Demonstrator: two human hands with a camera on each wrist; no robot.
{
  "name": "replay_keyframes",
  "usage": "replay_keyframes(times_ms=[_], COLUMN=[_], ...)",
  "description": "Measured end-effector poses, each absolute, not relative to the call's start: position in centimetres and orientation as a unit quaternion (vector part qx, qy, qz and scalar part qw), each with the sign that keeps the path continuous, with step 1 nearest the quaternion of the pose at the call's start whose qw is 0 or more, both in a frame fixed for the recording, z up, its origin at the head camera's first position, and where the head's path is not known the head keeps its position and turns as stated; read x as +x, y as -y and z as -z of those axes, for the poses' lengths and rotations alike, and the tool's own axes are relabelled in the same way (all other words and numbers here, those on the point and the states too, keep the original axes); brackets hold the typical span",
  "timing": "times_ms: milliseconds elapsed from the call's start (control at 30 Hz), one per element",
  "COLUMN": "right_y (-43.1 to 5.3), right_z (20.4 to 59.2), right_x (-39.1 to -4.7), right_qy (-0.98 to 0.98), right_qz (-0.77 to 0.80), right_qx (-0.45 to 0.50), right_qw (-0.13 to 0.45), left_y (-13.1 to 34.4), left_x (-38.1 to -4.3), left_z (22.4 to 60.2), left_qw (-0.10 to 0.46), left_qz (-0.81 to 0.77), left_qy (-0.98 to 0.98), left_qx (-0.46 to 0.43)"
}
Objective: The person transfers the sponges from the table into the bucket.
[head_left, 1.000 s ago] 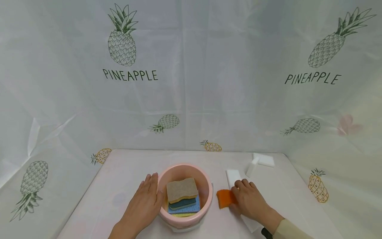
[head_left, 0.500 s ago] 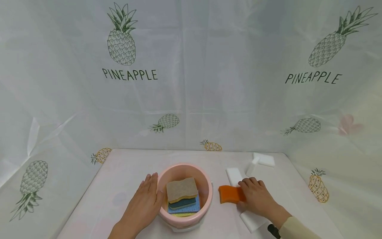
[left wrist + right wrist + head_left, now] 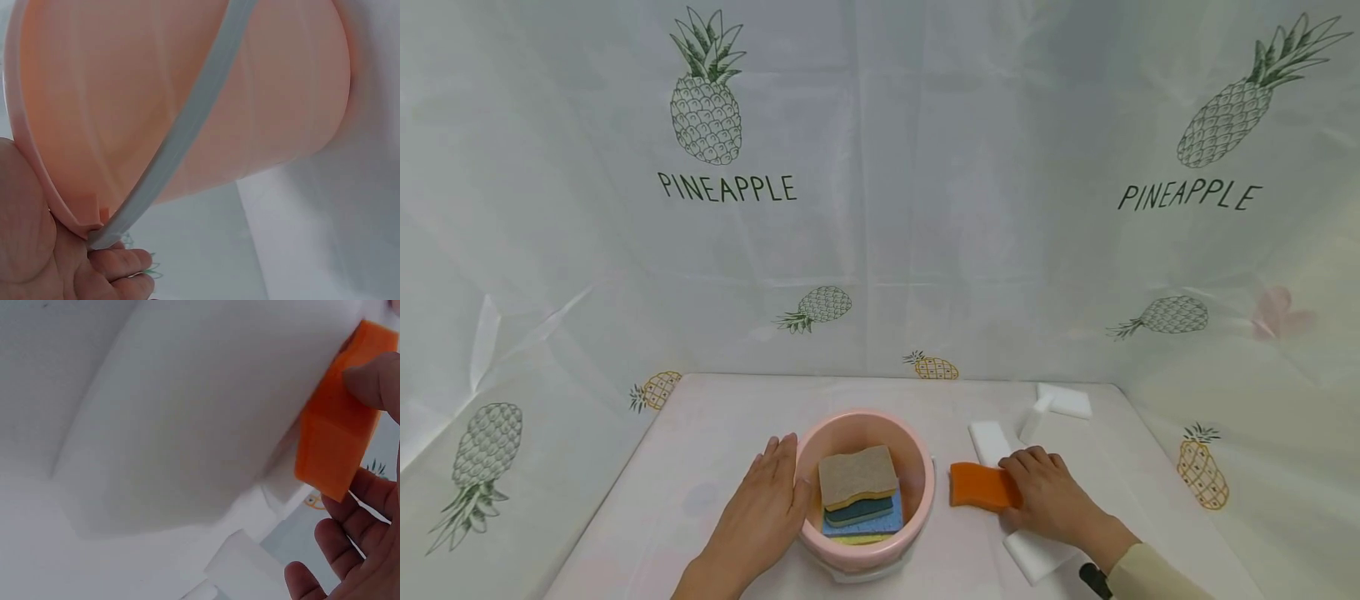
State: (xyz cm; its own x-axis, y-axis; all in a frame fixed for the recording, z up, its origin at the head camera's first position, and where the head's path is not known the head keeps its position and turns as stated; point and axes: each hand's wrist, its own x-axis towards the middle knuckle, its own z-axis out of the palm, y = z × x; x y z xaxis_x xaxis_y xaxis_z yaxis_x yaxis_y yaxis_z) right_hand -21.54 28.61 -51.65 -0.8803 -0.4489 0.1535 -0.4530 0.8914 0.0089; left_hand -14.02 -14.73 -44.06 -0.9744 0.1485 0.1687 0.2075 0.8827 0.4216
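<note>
A pink bucket [image 3: 863, 562] stands at the middle of the table with several stacked sponges inside, a beige-topped sponge [image 3: 857, 475] uppermost. My left hand [image 3: 758, 512] rests flat against the bucket's left rim, fingers straight. From the left wrist view, the palm touches the rim beside the grey bucket handle [image 3: 181, 137]. To the right of the bucket, my right hand [image 3: 1048, 500] pinches an orange sponge [image 3: 979, 487] by its right end. The right wrist view has the thumb on one face of this sponge and fingertips along the other side.
White foam-like blocks lie around my right hand: one block [image 3: 989, 440] behind it, another [image 3: 1036, 557] in front. Farther back on the right are a narrow white piece [image 3: 1033, 418] and a flat white block [image 3: 1066, 401]. A pineapple-print curtain [image 3: 955, 250] surrounds the table.
My right hand has shifted a little to the right with the orange sponge, which has turned so more of its broad face shows. The left hand and bucket have stayed put.
</note>
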Motion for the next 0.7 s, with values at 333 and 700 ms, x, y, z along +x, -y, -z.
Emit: replay_keyframes(times_ms=[333,700], right_y=[-28.0,-26.7], right_z=[49.6,46.3], right_x=[-21.8,-22.5], right_qy=[0.956,0.935], right_qz=[-0.002,-0.007], right_qx=[0.253,0.271], right_qw=[0.149,0.231], left_y=[14.8,15.0], left_x=[-14.0,-14.2], left_z=[44.1,43.9], left_qw=[0.067,0.065], left_qz=[0.207,0.196], left_qy=[0.971,0.973], left_qx=[-0.098,-0.102])
